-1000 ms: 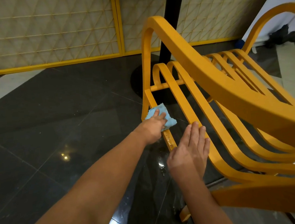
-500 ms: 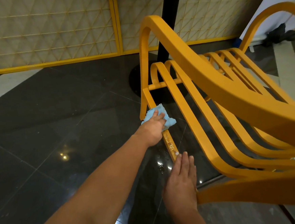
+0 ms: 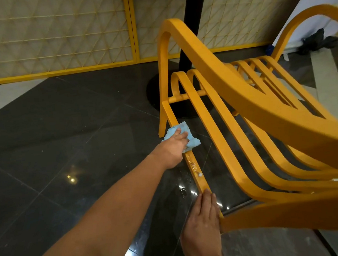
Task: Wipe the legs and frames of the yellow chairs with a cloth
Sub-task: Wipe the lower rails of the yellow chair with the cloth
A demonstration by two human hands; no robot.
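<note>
A yellow chair (image 3: pixel 243 105) stands tilted in front of me, its curved slats and arm running from upper left to lower right. My left hand (image 3: pixel 173 147) grips a crumpled blue cloth (image 3: pixel 193 142) and holds it against the thin lower frame rail (image 3: pixel 196 172), near the rail's far end. White smears show on the rail just below the cloth. Lower down, my right hand (image 3: pixel 204 222) rests with straight fingers on the near end of the same rail, where it meets a thick frame bar.
A black pole (image 3: pixel 190 25) with a round base (image 3: pixel 155 92) stands just behind the chair. Yellow-framed lattice screens (image 3: pixel 55 35) line the back. The dark glossy floor (image 3: pixel 63 136) has water drops (image 3: pixel 183 189) beside the rail. Dark items (image 3: pixel 317 41) lie at the far right.
My right hand has left the curved slat and come down onto the near end of the lower rail. My left hand and the cloth stay at about the same spot on the rail.
</note>
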